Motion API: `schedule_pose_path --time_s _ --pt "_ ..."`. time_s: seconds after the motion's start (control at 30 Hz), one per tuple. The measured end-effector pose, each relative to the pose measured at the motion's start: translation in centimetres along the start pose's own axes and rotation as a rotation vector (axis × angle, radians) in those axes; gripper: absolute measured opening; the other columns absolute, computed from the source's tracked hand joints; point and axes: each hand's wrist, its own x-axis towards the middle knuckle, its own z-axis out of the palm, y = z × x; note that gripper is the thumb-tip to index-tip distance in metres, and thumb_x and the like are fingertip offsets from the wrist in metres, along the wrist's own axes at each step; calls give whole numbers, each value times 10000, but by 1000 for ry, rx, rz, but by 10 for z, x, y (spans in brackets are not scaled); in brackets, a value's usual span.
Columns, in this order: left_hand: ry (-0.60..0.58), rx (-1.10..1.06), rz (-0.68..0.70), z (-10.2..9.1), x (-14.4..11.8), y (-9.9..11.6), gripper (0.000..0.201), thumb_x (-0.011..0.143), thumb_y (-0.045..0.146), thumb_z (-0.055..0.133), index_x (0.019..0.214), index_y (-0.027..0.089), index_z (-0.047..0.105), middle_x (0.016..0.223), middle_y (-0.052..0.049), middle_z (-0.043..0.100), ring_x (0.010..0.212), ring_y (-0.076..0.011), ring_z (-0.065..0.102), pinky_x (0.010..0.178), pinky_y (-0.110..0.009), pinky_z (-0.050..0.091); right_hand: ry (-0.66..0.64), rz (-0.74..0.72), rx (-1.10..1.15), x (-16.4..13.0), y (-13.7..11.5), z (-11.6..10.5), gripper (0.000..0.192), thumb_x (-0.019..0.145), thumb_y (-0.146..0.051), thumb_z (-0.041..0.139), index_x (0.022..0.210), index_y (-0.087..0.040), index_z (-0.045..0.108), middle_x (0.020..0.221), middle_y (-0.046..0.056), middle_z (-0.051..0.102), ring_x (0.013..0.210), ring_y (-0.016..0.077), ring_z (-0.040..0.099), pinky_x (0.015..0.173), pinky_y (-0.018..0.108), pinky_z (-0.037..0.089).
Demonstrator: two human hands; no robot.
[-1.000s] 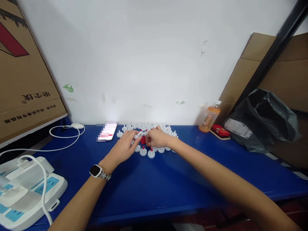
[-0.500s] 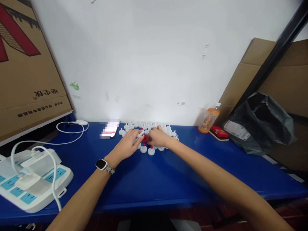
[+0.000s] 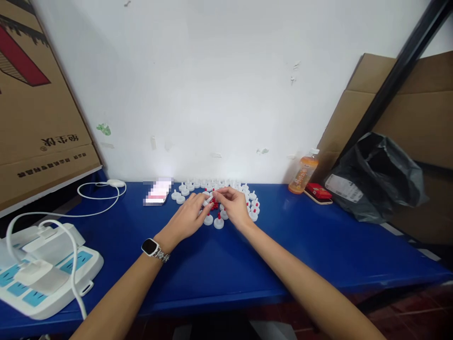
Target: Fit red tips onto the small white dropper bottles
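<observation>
My left hand (image 3: 187, 215), wearing a watch, is closed around a white nozzle cap (image 3: 208, 201) whose narrow spout points to the right. My right hand (image 3: 235, 206) pinches at the end of that spout, on what looks like a small red tip cap, mostly hidden by the fingertips. Below the fingers lies a small pile of red tip caps (image 3: 214, 205). Around both hands stand many white nozzle caps. Those in front, such as one nozzle cap (image 3: 218, 223), carry red tips, while several at the back left, like another nozzle cap (image 3: 180, 199), have bare spouts.
The blue table (image 3: 212, 269) meets a white wall. On the left are a power strip (image 3: 53, 283) with a white cable, and a phone (image 3: 158, 192). A drink bottle (image 3: 303, 174), a red packet (image 3: 318, 191) on another phone, and a dark plastic bag (image 3: 375, 177) stand right.
My right hand has moved from the pile up to the spout of the nozzle cap in my left hand. My left hand stays nearly in place. The view has shifted slightly.
</observation>
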Motion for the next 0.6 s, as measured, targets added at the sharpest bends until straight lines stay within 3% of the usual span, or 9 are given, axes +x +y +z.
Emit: schedule_pose_path --time_s 0.23,0.47,0.6 --pt "29 74 44 3 2 2 325 1027 404 300 1132 190 520 938 -68 553 907 -236 544 792 -398 482 79 -63 -62 -9 3 9 326 761 -488 712 702 -174 645 669 23 665 600 135 587 605 262 499" --pt "52 69 53 4 4 0 331 1024 404 306 1149 181 516 936 -75 554 908 -243 548 810 -416 493 -36 -16 5 -3 -3 11 361 722 -538 727 757 -194 623 719 20 672 656 150 622 657 274 524" --pt "62 67 2 2 2 -2 318 1023 414 314 1137 196 515 968 -72 561 911 -237 553 814 -410 490 -77 -81 -153 6 -12 -8 379 809 -567 635 771 -191 621 728 29 678 675 154 616 660 268 503"
